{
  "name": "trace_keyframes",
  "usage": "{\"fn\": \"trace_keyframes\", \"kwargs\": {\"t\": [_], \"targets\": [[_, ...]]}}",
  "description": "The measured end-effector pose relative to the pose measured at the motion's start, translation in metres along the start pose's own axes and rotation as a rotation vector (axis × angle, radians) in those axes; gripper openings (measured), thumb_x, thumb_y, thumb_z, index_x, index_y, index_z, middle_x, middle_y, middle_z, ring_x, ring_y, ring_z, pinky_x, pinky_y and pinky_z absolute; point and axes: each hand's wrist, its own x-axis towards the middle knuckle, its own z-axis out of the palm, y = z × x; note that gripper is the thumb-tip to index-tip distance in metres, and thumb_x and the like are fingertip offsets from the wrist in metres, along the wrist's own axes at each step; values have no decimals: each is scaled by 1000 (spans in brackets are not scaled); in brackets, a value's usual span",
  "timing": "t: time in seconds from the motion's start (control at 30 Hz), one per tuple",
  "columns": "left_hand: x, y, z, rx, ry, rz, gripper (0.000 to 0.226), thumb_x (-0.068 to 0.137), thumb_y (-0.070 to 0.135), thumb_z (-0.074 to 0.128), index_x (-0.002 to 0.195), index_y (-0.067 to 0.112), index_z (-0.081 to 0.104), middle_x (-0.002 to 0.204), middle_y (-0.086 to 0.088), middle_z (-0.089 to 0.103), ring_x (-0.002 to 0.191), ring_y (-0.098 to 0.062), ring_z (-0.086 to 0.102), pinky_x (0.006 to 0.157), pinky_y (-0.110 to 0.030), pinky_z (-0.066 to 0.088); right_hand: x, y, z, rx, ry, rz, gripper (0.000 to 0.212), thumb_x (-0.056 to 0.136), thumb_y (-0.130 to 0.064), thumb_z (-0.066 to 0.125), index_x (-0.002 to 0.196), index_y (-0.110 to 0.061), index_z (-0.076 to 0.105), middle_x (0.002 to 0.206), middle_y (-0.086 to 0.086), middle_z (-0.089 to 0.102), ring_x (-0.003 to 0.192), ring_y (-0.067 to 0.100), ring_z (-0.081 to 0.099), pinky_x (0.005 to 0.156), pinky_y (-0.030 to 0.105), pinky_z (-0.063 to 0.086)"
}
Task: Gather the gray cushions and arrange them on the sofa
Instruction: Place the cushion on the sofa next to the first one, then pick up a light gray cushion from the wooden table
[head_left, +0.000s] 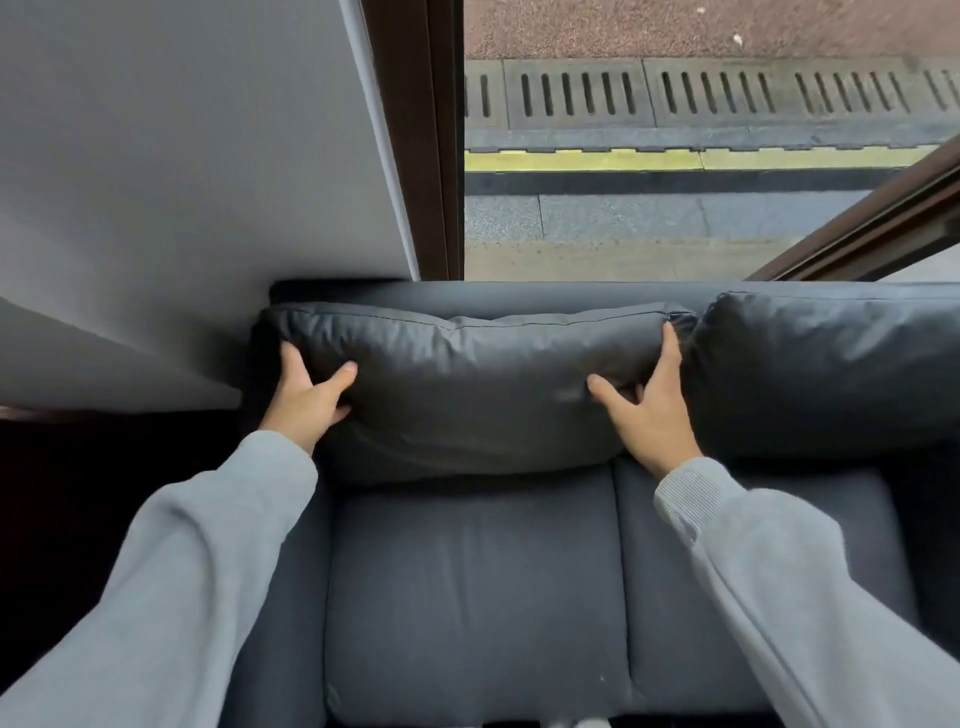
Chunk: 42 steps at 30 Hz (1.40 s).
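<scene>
A dark gray back cushion (467, 384) stands upright against the backrest at the left end of the gray sofa (467, 597). My left hand (306, 397) grips its left edge, thumb on the front and fingers behind. At the cushion's right edge my right hand (649, 402) presses on it, thumb spread across the front and fingers reaching up along the side. A second gray back cushion (821, 369) leans against the backrest to the right, touching the first. Both my sleeves are light gray.
A gray wall panel (182, 182) rises behind the sofa's left end. A dark brown window frame (421, 135) and glass stand behind the backrest, with pavement and a drain grate (675, 93) outside. Dark floor lies to the left of the sofa.
</scene>
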Motion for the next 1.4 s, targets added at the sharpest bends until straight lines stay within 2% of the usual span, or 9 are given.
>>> {"fn": "trace_keyframes", "kwargs": {"t": [0.07, 0.13, 0.23, 0.33, 0.5, 0.67, 0.97, 1.1, 1.4], "targets": [[-2, -1, -1, 111, 31, -15, 98, 93, 35, 71, 161, 38, 2, 167, 4, 19, 140, -25, 43, 108, -51, 48, -1, -3, -4, -220, -55, 31, 111, 91, -46, 73, 164, -34, -10, 174, 6, -4, 160, 20, 6, 127, 35, 10], [-11, 0, 2, 233, 110, -48, 103, 91, 47, 69, 163, 29, -3, 169, -1, 16, 147, -28, 34, 117, -49, 37, -4, -12, -14, -364, -101, 78, 116, 90, -54, 71, 162, -34, -17, 173, 15, -10, 160, 27, 3, 126, 38, 10], [-43, 10, 31, 455, 205, -159, 92, 102, 52, 46, 161, 4, -6, 169, -21, 8, 154, -36, 16, 124, -44, 15, -23, -26, -31, -486, -117, 104, 113, 92, -54, 69, 163, -30, -16, 172, 21, -7, 159, 36, 2, 127, 49, 12], [-97, 23, 77, 737, 70, -188, 97, 101, 58, 41, 158, -3, -9, 167, -30, 3, 154, -42, 11, 121, -49, 12, -63, -32, -53, -649, -108, 121, 107, 94, -62, 59, 164, -29, -14, 171, 23, -9, 158, 41, -2, 126, 53, 11], [-191, 49, 155, 1380, -292, 342, 95, 91, 81, 21, 162, 26, -9, 170, -7, -18, 155, -34, -16, 121, -61, 1, -142, -29, -111, -844, -41, 138, 99, 86, -87, 27, 162, -39, -13, 170, 20, -19, 157, 40, -16, 123, 60, -2], [-318, 55, 246, 1617, -467, 773, 94, 83, 87, 10, 160, 39, -14, 167, -2, -29, 151, -32, -30, 118, -66, -10, -242, 2, -214, -795, 99, 268, 101, 75, -96, 10, 162, -46, -6, 170, 17, -21, 156, 36, -22, 121, 61, -9], [-663, 11, 453, 1642, -757, 1143, 100, 66, 93, -6, 156, 50, -16, 165, 1, -32, 150, -31, -32, 116, -66, -16, -548, 129, -476, -600, 437, 642, 99, 76, -97, 10, 161, -49, -7, 170, 13, -25, 155, 33, -26, 121, 61, -16], [-831, -13, 532, 1605, -893, 1327, 97, 71, 94, -2, 156, 50, -16, 164, 1, -34, 150, -29, -33, 116, -67, -16, -714, 176, -583, -514, 633, 888, 97, 80, -94, 13, 163, -46, -3, 171, 15, -18, 156, 36, -20, 121, 62, -14], [-1107, -102, 646, 1487, -1175, 1748, 99, 72, 96, 8, 158, 49, -6, 169, 1, -24, 153, -29, -25, 115, -66, -16, -946, 262, -697, -276, 954, 1190, 97, 82, -92, 20, 164, -43, 1, 172, 16, -12, 157, 39, -15, 121, 62, -12]]}}
